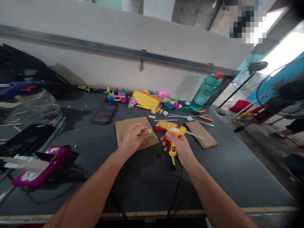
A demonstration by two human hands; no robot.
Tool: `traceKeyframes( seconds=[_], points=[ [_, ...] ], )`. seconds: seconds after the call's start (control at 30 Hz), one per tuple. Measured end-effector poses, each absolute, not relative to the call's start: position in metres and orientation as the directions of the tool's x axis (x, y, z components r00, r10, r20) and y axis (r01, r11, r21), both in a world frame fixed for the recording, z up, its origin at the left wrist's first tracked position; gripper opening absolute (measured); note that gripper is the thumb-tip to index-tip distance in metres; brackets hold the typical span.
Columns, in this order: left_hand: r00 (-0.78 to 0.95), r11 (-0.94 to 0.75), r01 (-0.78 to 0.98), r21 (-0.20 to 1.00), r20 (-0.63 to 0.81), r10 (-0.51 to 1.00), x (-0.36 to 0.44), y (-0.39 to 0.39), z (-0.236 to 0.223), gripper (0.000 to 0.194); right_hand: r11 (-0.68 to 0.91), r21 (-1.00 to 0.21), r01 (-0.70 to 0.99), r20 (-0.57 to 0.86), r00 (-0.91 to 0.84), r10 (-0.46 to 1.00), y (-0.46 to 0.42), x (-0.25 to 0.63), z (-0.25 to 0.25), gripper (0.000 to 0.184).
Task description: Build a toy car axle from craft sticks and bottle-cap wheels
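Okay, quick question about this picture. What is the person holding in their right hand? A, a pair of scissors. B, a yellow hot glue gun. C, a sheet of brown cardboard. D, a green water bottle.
B. The right hand is wrapped around the grip of a yellow hot glue gun, with its black cord trailing down from the handle.

From where I'm watching, a cream wall (99, 38) with a metal rail (114, 47) runs behind the dark grey table (90, 148). Off to the right, two standing fans (282, 88) rise above a concrete floor (258, 139) near a red chair (239, 106), and daylight glares through a bright opening (285, 52).
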State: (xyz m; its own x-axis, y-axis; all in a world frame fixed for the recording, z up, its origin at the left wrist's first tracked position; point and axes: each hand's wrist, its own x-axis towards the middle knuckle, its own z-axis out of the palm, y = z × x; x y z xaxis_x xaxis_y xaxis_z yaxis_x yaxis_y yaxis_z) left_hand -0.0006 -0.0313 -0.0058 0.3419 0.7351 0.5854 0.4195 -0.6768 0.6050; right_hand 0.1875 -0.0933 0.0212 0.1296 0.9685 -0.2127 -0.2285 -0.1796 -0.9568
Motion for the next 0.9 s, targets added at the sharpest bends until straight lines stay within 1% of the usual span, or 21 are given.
traceKeyframes(
  seconds=[0.1, 0.23, 0.7, 0.9],
  points=[
    [0.295, -0.667, 0.451, 0.592, 0.607, 0.738, -0.0078, -0.0254, -0.0048, 0.012, -0.223, -0.957, -0.183, -0.234, 0.042, 0.971, -0.0963, 0.1909, 0.0211, 0.030],
    [0.279, -0.674, 0.460, 0.578, 0.627, 0.728, -0.0105, -0.0228, -0.0058, 0.010, -0.245, -0.957, -0.159, -0.248, -0.001, 0.969, -0.0989, 0.1892, 0.0218, 0.032],
    [0.278, -0.683, 0.433, 0.589, 0.633, 0.722, -0.0095, -0.0226, -0.0061, 0.007, -0.248, -0.957, -0.151, -0.250, -0.004, 0.968, -0.1008, 0.1879, 0.0272, 0.035],
    [0.281, -0.695, 0.433, 0.574, 0.646, 0.709, -0.0097, -0.0220, -0.0066, 0.007, -0.249, -0.958, -0.140, -0.251, -0.001, 0.968, -0.1016, 0.1867, 0.0299, 0.036]
  ],
)
